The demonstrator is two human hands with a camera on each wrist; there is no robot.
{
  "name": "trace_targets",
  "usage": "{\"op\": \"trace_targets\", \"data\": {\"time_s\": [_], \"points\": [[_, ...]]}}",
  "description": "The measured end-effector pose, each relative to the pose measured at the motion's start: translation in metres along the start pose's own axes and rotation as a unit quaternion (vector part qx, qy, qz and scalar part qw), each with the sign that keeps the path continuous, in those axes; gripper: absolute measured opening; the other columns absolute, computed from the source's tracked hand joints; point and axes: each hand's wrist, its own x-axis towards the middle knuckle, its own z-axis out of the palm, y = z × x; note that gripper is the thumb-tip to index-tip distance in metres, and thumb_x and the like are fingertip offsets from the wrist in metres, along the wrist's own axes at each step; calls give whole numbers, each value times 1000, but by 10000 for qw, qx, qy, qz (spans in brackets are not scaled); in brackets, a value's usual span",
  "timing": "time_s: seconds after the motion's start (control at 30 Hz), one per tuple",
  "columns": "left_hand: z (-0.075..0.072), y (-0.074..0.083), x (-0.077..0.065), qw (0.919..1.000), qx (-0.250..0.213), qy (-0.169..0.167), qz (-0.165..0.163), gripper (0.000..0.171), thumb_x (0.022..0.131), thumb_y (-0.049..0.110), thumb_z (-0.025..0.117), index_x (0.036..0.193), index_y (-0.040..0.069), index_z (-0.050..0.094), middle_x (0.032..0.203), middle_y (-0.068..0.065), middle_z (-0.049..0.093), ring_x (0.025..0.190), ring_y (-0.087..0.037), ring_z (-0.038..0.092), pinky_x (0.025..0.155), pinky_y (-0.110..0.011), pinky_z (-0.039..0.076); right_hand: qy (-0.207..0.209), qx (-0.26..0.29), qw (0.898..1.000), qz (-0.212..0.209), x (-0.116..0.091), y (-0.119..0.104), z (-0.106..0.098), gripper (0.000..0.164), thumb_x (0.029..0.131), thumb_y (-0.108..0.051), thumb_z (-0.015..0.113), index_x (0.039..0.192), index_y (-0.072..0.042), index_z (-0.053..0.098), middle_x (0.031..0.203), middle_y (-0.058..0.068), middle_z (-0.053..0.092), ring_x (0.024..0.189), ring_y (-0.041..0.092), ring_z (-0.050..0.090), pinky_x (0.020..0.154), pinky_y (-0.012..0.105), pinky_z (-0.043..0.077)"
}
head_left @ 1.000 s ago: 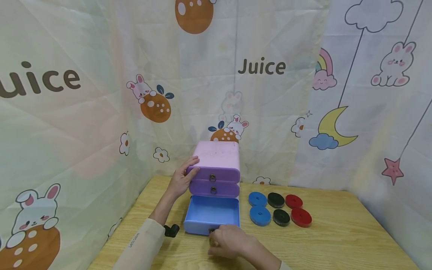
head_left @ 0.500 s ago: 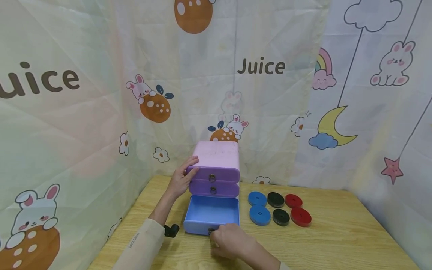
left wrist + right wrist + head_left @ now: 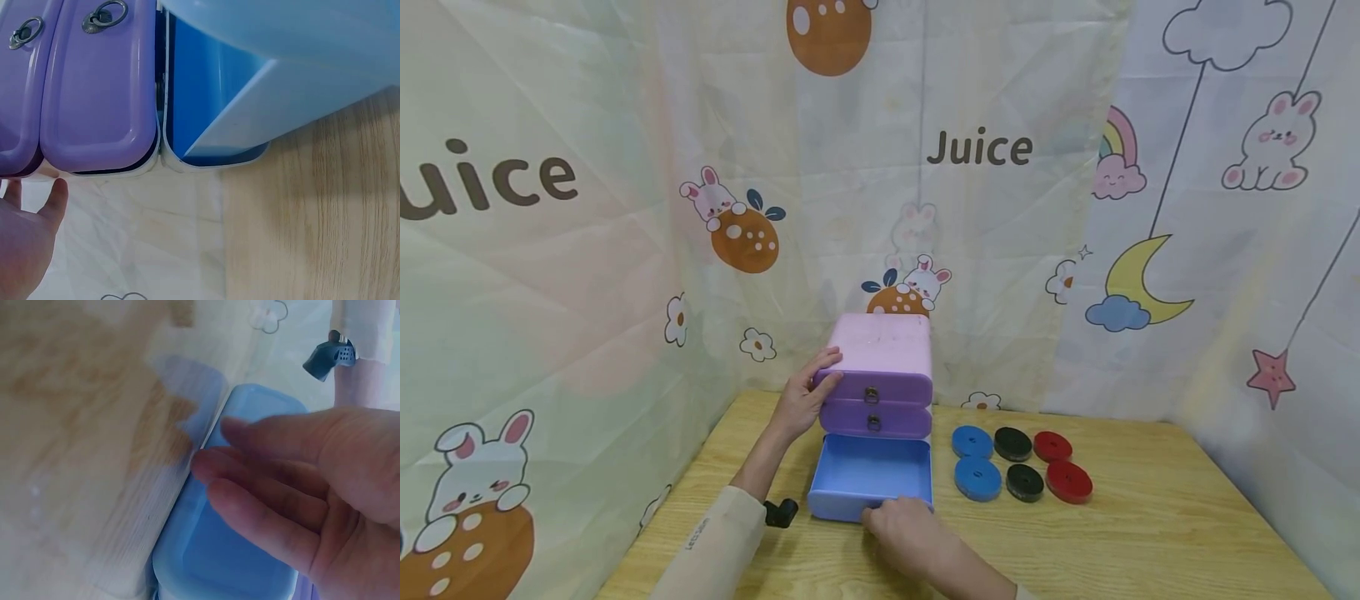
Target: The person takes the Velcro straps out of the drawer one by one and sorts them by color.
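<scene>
My left hand [image 3: 801,400] rests against the upper left side of a small drawer cabinet [image 3: 883,342], thumb at the front edge of its purple top drawer [image 3: 842,389]. The cabinet has a pink top and two closed purple drawers with ring pulls. Its blue bottom drawer [image 3: 872,468] stands pulled out, with nothing seen inside. My right hand [image 3: 910,533] is at that drawer's front, covering its ring pull in the head view. In the right wrist view its loosely bent fingers [image 3: 262,515] lie before the blue drawer front [image 3: 219,556]; no pull shows between them and the thumb.
Right of the cabinet lie several flat round discs on the wooden table [image 3: 1150,517]: blue [image 3: 978,478], black [image 3: 1025,482] and red [image 3: 1069,482], in two rows. A black camera piece [image 3: 781,512] sits by my left sleeve. Printed cloth walls stand behind and at both sides.
My right hand has shifted slightly at the drawer front, and the ring pull that showed beside it is now hidden. The blue drawer and my left hand look unmoved.
</scene>
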Motion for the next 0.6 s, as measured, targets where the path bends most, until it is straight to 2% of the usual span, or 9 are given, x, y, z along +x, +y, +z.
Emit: {"op": "trace_targets", "data": {"time_s": [0.2,0.33,0.47,0.6], "points": [[0,-1,1,10000,10,23,-6,42,104,32,65,144,20,62,163,1,46,156,-30,35,123,-57,32,709,135,9974,20,3,2,1,14,89,-10,77,88,-23,76,72,-8,71,60,5,63,53,22,50],[0,-1,0,10000,-4,-8,4,43,104,32,65,145,19,62,163,0,45,156,-31,34,123,-57,33,1260,65,9920,-55,5,6,2,12,87,-14,80,86,-26,78,73,-10,73,58,5,63,51,21,49],[0,-2,1,10000,-29,-13,40,42,104,29,65,145,17,62,163,-2,45,156,-31,34,123,-56,33,1331,230,9908,-19,6,10,1,4,88,-25,82,87,-26,79,76,-12,75,61,5,67,52,21,50],[0,-1,1,10000,-48,-6,15,42,104,30,65,145,18,62,163,-1,45,157,-30,32,124,-56,31,1205,640,9906,78,7,14,-1,1,90,-24,81,90,-25,81,79,-13,76,67,4,69,56,20,51]]}}
